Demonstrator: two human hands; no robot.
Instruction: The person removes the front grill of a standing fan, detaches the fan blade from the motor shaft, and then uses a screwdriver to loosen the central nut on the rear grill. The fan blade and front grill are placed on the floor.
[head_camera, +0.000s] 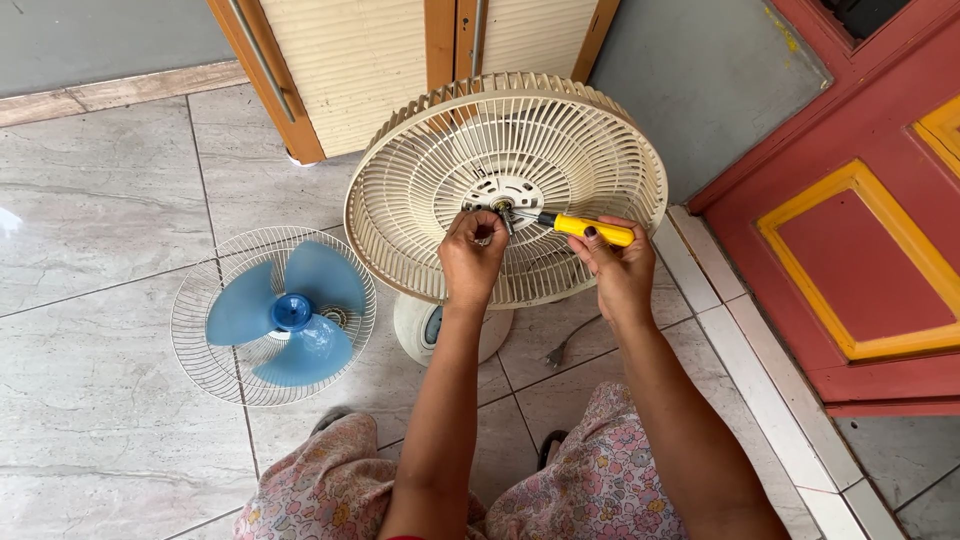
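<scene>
So in this shot I was looking straight down at a cream fan rear grille (420, 170) standing upright on its round base (415, 330) on the tiled floor (100, 200). The left hand (472, 262) was up at the hub (503, 195) in the middle of the grille, fingers pinched shut on something small there; what exactly was too tiny to make out. The right hand (620, 270) was wrapped around the yellow handle of a screwdriver (585, 227), with the tip aimed left into that same hub, right beside the left fingers.

Off to the left, well apart from the fan, the blue blade (290, 312) was lying inside the white wire front guard (200, 350), flat on the floor. The plug (556, 356) sat on the tiles just beside the base.

My read on handling: that grille looked like thin plastic ribs, light and a bit flexy, probably easy to crack if leaned on. I'd steady it at the solid hub plate or the outer rim, not the ribs. The screwdriver handle looked smooth, so it wanted a firm full grip.
</scene>
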